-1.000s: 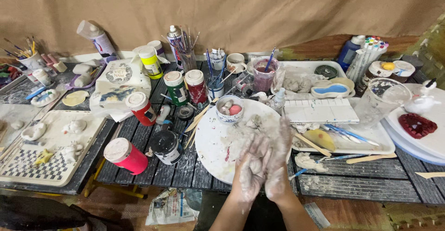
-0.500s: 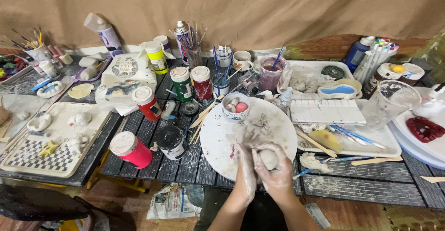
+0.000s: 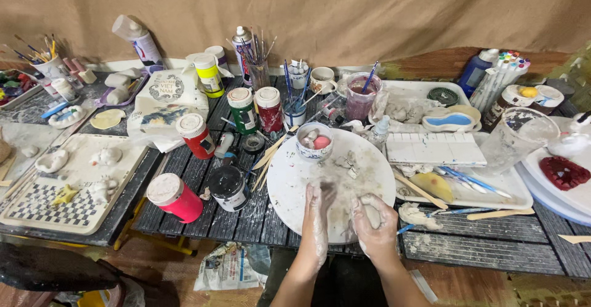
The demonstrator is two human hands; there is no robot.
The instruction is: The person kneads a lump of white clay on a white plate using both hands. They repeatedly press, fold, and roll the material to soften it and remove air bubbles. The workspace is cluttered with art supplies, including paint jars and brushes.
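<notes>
Clay-smeared round board [image 3: 295, 184], slatted wooden table [image 3: 480, 245]

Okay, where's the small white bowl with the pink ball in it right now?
In the head view, the small white bowl sits on the far edge of the round white plate, beyond the clay-smeared left hand, just right of the red-lidded paint jar.

We are drawing our hands apart: the left hand [image 3: 318, 221] is now lying flat on the round white board [image 3: 289, 184]. The right hand [image 3: 375, 221] is now closing alone around the clay lump [image 3: 372, 216].
</notes>
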